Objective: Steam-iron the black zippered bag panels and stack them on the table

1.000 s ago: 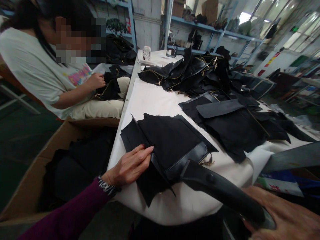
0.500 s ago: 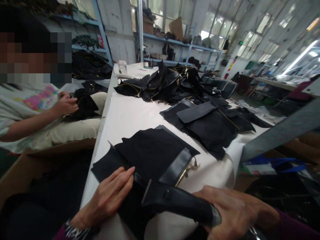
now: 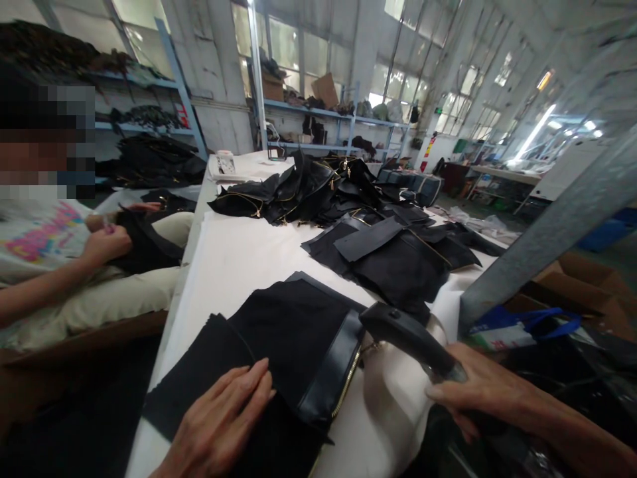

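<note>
My left hand (image 3: 223, 415) lies flat on a black fabric piece (image 3: 293, 325), its fingers stretched out and close together. The piece has a smooth, shiny black strip (image 3: 331, 368) along its right side, edged by a gold zipper (image 3: 346, 388). My right hand (image 3: 462, 388) grips a black handheld tool (image 3: 405, 332) with a wide, flat end and a greyish collar near my fingers. The tool's end is raised near the upper right corner of the piece. Its exact kind is unclear, and part of it is hidden by my hand.
More black pieces (image 3: 388, 259) and a heap with gold zippers (image 3: 308, 192) cover the far part of the white table (image 3: 233, 249). A slanted metal post (image 3: 527, 245) stands at right. A person (image 3: 99, 255) sits at left, handling black fabric. Cardboard boxes (image 3: 587, 285) stand beyond the post.
The tool in my right hand has moved up and right, away from my left hand. My left hand stays on the fabric piece. The view has shifted slightly.
</note>
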A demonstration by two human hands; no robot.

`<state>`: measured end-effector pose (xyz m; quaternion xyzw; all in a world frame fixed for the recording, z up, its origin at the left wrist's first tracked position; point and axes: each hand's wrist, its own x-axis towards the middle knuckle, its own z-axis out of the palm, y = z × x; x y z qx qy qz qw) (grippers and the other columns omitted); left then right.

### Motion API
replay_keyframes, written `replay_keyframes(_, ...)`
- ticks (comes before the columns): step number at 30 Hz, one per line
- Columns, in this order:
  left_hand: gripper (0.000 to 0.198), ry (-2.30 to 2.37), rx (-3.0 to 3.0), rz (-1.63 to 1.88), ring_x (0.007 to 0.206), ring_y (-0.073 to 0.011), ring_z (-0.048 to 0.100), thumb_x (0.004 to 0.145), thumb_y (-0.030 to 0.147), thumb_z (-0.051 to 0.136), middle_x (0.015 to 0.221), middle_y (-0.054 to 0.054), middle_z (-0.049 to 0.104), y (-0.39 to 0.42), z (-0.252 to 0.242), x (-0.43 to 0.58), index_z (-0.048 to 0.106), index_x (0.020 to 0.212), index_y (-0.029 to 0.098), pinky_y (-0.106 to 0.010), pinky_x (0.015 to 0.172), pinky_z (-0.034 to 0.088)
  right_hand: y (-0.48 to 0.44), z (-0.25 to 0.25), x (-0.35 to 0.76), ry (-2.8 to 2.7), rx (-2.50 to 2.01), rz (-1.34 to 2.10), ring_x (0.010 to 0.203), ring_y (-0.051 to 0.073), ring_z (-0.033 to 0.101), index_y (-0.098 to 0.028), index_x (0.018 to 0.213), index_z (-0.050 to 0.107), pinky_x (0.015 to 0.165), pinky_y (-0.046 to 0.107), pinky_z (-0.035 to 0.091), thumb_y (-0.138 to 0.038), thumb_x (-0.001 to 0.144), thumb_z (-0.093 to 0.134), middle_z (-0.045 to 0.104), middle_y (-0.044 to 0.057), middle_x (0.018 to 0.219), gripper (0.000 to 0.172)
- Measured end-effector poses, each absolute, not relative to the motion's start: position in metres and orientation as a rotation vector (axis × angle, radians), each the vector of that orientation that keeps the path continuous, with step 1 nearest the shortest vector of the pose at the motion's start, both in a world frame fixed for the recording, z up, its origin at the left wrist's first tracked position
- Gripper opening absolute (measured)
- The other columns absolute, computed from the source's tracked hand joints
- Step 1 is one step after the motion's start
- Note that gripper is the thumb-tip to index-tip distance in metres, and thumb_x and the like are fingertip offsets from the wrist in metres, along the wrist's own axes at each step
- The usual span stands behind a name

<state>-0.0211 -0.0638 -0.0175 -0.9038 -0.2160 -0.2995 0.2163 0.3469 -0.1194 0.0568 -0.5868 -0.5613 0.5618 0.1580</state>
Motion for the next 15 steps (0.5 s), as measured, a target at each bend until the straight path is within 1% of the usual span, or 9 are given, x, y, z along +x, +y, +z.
replay_keyframes(3,0.018,-0.684,-2.471,-0.927,0.085,-0.0177,0.064,0.084,0.01,0.054,0.092,-0.013,0.068,-0.067,-0.023,-0.007,0.064,0.098,0.006,-0.031,0.081,0.05,-0.1,0.052,0.339,-1.657,-1.693,1.535,0.038,0.009,0.05,-0.014,0.063,0.053,0.039,0.017,0.036,-0.041,0.076,0.06,0.057,-0.001,0.044,0.031)
replay_keyframes(6,0.016,-0.723,-2.46,-0.925,0.078,-0.0169,0.065,0.082,0.01,0.057,0.087,-0.011,0.068,-0.073,-0.041,-0.006,0.065,0.096,0.008,-0.032,0.078,0.051,-0.085,0.044,0.333,-1.7,-1.667,1.533,0.038,0.011,0.052,-0.014,0.056,0.052,0.039,0.018,0.037,-0.041,0.076,0.059,0.057,0.0,0.045,0.034)
replay_keyframes(9,0.018,-0.796,-2.445,-0.92,0.087,-0.019,0.064,0.081,0.007,0.056,0.093,-0.013,0.067,-0.091,-0.062,-0.015,0.064,0.097,0.007,-0.033,0.084,0.051,-0.08,0.043,0.33,-1.776,-1.686,1.472,0.04,0.012,0.054,-0.014,0.051,0.054,0.041,0.02,0.039,-0.045,0.077,0.057,0.058,0.003,0.045,0.04)
replay_keyframes(12,0.028,-0.983,-2.423,-1.001,0.1,-0.0201,0.061,0.081,0.003,0.052,0.104,-0.014,0.065,-0.118,-0.073,-0.023,0.061,0.107,0.007,-0.03,0.09,0.049,-0.086,0.05,0.331,-1.802,-1.737,1.432,0.041,0.013,0.054,-0.015,0.05,0.053,0.043,0.021,0.04,-0.052,0.076,0.055,0.058,0.004,0.044,0.045)
replay_keyframes(14,0.029,-1.206,-2.407,-1.141,0.1,-0.0183,0.062,0.081,0.003,0.051,0.106,-0.012,0.065,-0.133,-0.072,-0.02,0.062,0.108,0.01,-0.026,0.089,0.049,-0.093,0.054,0.333,-1.792,-1.784,1.435,0.041,0.014,0.053,-0.017,0.053,0.051,0.042,0.022,0.039,-0.055,0.074,0.055,0.059,0.004,0.044,0.044)
replay_keyframes(15,0.026,-1.348,-2.376,-1.22,0.096,-0.0171,0.063,0.082,0.005,0.051,0.103,-0.011,0.066,-0.136,-0.068,-0.016,0.063,0.104,0.012,-0.024,0.086,0.049,-0.098,0.055,0.334,-1.791,-1.805,1.444,0.041,0.014,0.053,-0.018,0.055,0.05,0.042,0.022,0.039,-0.056,0.074,0.056,0.059,0.003,0.044,0.042)
